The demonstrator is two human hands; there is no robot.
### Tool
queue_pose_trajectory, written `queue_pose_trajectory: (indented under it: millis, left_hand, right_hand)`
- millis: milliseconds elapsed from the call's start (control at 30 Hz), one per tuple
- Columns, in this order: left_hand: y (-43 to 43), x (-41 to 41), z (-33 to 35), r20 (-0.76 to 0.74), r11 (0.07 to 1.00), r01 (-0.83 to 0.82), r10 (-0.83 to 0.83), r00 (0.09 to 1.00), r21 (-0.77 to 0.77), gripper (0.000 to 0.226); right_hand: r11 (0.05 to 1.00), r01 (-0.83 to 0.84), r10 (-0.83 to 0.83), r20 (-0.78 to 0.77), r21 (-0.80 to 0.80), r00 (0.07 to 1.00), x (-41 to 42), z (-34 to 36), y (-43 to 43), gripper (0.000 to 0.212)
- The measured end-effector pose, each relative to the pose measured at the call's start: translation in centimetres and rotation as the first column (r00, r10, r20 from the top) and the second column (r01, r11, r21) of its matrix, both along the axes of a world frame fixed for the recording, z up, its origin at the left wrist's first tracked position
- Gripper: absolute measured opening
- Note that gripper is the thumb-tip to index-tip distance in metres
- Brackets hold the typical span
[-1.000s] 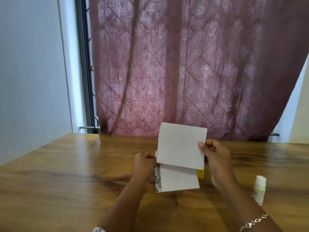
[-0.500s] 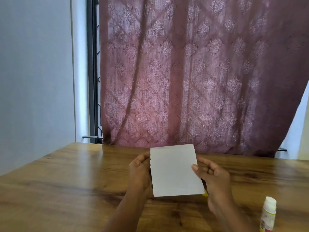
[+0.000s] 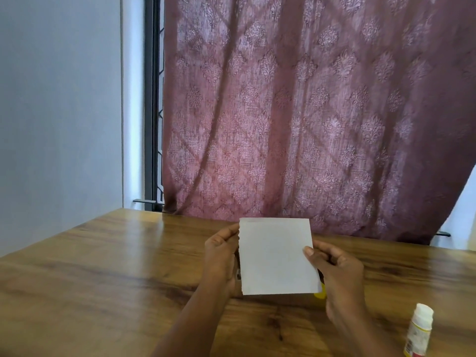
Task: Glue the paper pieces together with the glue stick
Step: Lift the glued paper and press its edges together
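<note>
You are pinching the white paper piece (image 3: 277, 256) with left hand (image 3: 222, 258) and right hand (image 3: 340, 271) fingers, apparently aligning the layers; pressing them firmly together is likely coming next.

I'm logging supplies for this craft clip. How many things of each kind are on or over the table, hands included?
White paper: 1 in sight; anything behind it is hidden
Glue stick: 1
Small yellow item, mostly hidden behind the paper: 1
Hands holding the paper: 2, left hand and right hand
Total: 5
</note>
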State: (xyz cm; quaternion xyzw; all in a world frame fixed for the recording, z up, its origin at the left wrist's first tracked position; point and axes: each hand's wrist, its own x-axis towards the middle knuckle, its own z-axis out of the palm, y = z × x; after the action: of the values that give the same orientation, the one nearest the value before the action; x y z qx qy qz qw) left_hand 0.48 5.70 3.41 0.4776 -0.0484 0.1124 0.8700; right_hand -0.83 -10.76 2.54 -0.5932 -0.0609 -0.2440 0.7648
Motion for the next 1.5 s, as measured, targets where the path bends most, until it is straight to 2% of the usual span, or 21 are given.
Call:
queue_pose_trajectory:
  millis: [300,533,767,967,1167,1500]
  left_hand:
    - [-0.2,0.2,0.0,0.016,1.000,0.008,-0.008,1.000,-0.007,0.029]
    - [-0.3,0.1,-0.1,0.054,0.998,0.051,-0.052,0.997,0.019,0.032]
    - [-0.4,0.5,-0.3,0.067,0.997,0.075,-0.075,0.995,-0.002,0.024]
    - [-0.8,0.6,-0.2,0.068,0.996,0.088,-0.087,0.994,-0.018,0.038]
    - [-0.7,0.3,-0.5,0.093,0.992,0.126,-0.124,0.988,-0.010,0.017]
    - [-0.6,0.7,-0.7,0.097,0.996,0.091,-0.092,0.991,0.019,0.014]
  right_hand:
    - [0.999,0.047,-0.047,0.018,0.013,0.999,0.7,-0.3,-0.3,0.010]
    - [0.998,0.052,-0.052,0.041,0.019,0.998,1.0,-0.6,-0.5,0.014]
    - [0.998,0.067,-0.067,0.037,0.007,0.997,1.4,-1.0,-0.7,0.011]
    - [0.996,0.089,-0.089,0.032,0.002,0.996,1.3,-0.9,-0.7,0.013]
    - [0.995,0.099,-0.099,0.019,-0.004,0.995,1.2,-0.9,-0.6,0.014]
    - [0.995,0.101,-0.101,0.012,-0.001,0.995,1.3,-0.9,-0.5,0.012]
